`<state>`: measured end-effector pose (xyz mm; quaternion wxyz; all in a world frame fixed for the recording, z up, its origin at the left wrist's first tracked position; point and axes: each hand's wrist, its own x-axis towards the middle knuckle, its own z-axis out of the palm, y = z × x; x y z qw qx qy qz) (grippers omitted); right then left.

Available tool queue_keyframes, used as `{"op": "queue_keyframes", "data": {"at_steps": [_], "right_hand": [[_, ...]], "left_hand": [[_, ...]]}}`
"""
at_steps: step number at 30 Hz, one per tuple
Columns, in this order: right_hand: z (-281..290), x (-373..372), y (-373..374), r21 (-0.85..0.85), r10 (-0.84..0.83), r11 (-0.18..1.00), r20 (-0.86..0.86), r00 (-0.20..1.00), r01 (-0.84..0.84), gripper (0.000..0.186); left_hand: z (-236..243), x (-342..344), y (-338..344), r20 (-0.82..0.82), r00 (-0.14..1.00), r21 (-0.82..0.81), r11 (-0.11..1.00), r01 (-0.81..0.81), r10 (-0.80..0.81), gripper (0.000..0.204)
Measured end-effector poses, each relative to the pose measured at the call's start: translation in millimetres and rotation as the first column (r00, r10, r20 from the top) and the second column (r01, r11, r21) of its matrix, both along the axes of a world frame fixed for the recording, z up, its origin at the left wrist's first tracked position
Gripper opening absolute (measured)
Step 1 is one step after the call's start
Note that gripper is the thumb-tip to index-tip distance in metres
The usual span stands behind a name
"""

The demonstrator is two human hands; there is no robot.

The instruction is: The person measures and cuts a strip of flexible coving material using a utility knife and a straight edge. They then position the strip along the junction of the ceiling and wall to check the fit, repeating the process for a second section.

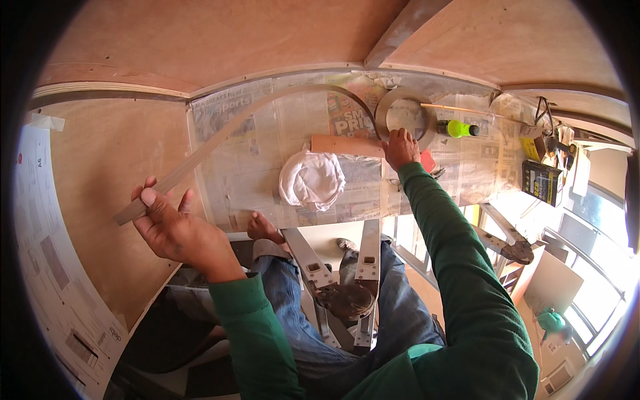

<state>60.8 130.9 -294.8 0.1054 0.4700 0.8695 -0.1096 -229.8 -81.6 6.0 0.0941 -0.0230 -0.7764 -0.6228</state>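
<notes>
A long, thin brown strip of edge banding [230, 127] arcs across the newspaper-covered surface from its roll [381, 115]. My left hand [177, 230] pinches the free end between thumb and fingers, off to the left near the wood panel. At the lower rim of the roll, my right hand [402, 149] has its fingers curled down on it; the fingertips are partly hidden. A flat orange-brown wooden piece [347, 145] reaches up to that hand from the left. Below this piece lies a bunched white cloth [308, 181]. A small red object [427, 160] shows beside my right wrist.
Right of the roll lie a yellow-green bottle [459, 129] and a thin stick [467, 112]. A black box [542, 182] sits at the surface's right end. Wood panels [200, 40] rise around it. A metal stepladder [369, 257] stands between my legs; printed sheets [60, 267] hang left.
</notes>
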Motion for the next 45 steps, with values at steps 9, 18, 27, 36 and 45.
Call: {"op": "queue_keyframes", "data": {"at_steps": [9, 18, 27, 36, 45], "right_hand": [[10.5, 0.6, 5.8, 0.007, -0.209, 0.978, -0.071, 0.975, 0.210, 0.047], [-50.6, 183.8, 89.0, -0.814, -0.943, 0.233, -0.324, -0.082, 0.533, 0.058], [-109.9, 286.2, 212.2, -0.982, -0.984, 0.149, -0.136, 0.113, 0.117, 0.080], [-159.1, 352.6, 325.0, -0.321, -0.544, 0.837, -0.414, 0.730, 0.442, 0.064], [-54.9, 242.6, 185.6, -0.841, -0.963, 0.095, 0.057, 0.262, 0.533, 0.052]], "left_hand": [[-20.8, -13.9, 8.6, 0.249, 0.964, 0.023, 0.995, 0.093, -0.096, 0.044], [-23.5, -19.5, -0.8, 0.558, 0.808, 0.153, 0.980, 0.125, -0.190, 0.046], [-22.9, -13.5, -13.2, 0.504, 0.792, 0.300, 0.930, 0.213, -0.344, 0.035], [-43.5, 18.5, -53.9, 0.514, 0.776, 0.383, 0.907, 0.175, -0.367, 0.030], [-23.5, 28.4, -25.7, 0.326, 0.930, 0.349, 0.936, 0.046, -0.167, 0.024]]}}
